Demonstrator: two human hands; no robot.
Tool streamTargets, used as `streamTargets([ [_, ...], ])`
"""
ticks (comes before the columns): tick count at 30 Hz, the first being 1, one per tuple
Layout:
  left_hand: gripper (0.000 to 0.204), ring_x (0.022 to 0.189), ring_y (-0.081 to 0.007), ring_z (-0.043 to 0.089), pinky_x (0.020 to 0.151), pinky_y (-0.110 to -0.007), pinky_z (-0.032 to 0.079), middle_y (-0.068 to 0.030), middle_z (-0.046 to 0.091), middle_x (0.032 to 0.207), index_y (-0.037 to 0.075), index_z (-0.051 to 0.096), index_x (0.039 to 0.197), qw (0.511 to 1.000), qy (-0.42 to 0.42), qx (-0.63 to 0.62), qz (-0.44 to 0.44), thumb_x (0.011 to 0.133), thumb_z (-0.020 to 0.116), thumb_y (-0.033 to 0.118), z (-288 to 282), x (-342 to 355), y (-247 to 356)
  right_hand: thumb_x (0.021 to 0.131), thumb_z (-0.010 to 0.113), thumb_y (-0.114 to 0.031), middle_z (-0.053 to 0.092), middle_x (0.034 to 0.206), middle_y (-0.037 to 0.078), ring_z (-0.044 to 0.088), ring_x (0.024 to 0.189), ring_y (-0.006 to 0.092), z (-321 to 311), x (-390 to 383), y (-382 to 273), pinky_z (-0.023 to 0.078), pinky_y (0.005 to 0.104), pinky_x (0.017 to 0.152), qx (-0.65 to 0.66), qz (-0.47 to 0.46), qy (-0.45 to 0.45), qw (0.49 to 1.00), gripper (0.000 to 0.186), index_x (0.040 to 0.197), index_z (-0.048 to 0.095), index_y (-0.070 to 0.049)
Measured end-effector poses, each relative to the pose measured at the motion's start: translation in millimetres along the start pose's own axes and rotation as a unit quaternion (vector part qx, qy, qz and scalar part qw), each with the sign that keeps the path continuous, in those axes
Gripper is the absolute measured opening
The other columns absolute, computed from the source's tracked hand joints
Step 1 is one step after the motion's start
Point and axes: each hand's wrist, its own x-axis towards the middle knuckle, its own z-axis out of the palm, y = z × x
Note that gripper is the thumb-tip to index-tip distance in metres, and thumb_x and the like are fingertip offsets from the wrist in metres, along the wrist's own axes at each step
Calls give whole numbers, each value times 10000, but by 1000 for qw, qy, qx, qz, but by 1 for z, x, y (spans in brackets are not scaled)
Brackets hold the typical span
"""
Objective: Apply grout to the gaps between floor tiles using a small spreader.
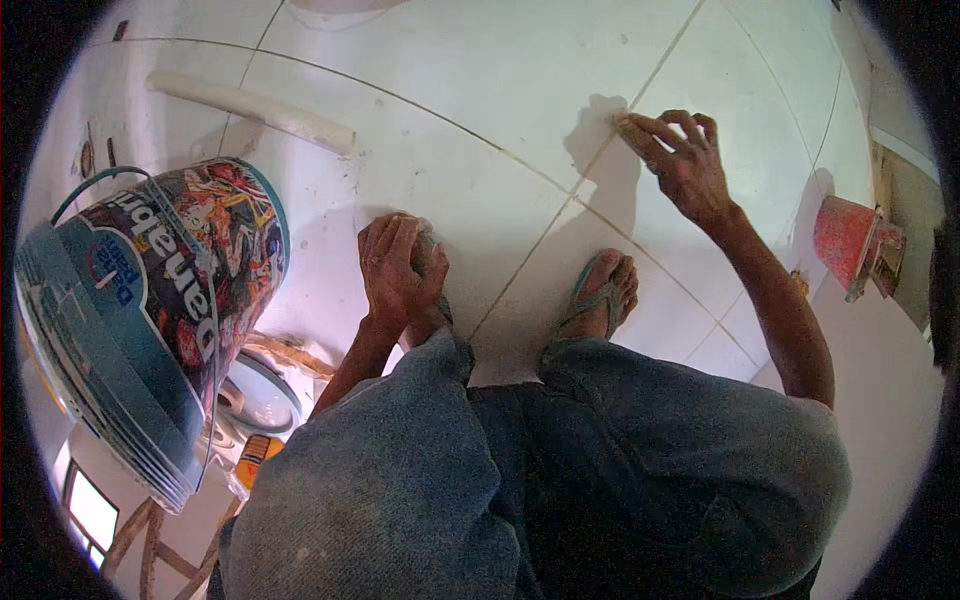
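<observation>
My right hand [688, 170] reaches forward over the white tiled floor [480, 90]. Its thumb and fingertips come together right above a joint line between tiles, and whatever they pinch is too small to make out. Below it falls a dark shadow. Closer in, my left hand [393, 262] is closed with bent fingers in front of my left foot. A bit of something pale shows at its fingertips, but the kind cannot be told. Brownish joint lines [575, 195] cross between my two hands and my sandalled right foot [603, 295].
On the left a large printed paint bucket [175, 265] with a wire handle stands close to my left arm. Beyond it lies a pale tube [255, 108]. A round lid-like thing [262, 395] sits behind the bucket. To the right is a red container [845, 245] with tools in it.
</observation>
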Motion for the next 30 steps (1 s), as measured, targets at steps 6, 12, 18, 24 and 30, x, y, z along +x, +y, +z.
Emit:
streamTargets([
  [6, 360, 1128, -427, 615, 1014, -531, 470, -196, 688, 1144, 42, 674, 1114, 1000, -16, 4, -6, 803, 782, 188, -1, 7, 6, 797, 770, -131, 618, 1493, -26, 577, 1239, 247, 14, -45, -19, 394, 537, 1047, -21, 10, 16, 1000, 692, 1472, 634, -198],
  [12, 315, 1093, -388, 634, 995, -517, 455, -167, 697, 1064, 17, 685, 1047, 1000, -4, -1, 0, 788, 773, 173, -4, 8, 7, 860, 692, -56, 711, 1279, -9, 593, 1169, 251, -2, 12, 1, 408, 542, 1003, -38, 108, 86, 990, 498, 1343, 693, -176],
  [18, 331, 1098, -387, 635, 1009, -521, 448, -163, 698, 1075, 24, 684, 1056, 1000, 9, -3, 1, 785, 788, 184, 0, 6, 3, 821, 655, -8, 707, 1149, 30, 611, 1077, 257, 9, -6, -71, 412, 527, 970, 56, 71, 16, 996, 321, 1117, 721, -115],
  [24, 318, 1080, -382, 640, 1005, -521, 447, -156, 697, 1054, 40, 683, 1047, 1000, -13, -4, -12, 779, 789, 174, -3, 5, 4, 885, 623, -42, 740, 1132, 46, 630, 1072, 246, -18, 22, -54, 420, 512, 960, 50, 153, 14, 987, 344, 1189, 741, -153],
  [30, 314, 1070, -377, 637, 981, -515, 457, -150, 692, 1042, 40, 683, 1041, 1000, 17, -8, 13, 764, 783, 151, 0, 4, 2, 885, 653, -40, 753, 1172, 48, 621, 1105, 247, -3, -2, -46, 415, 512, 970, 60, 60, 14, 996, 366, 1229, 730, -140],
])
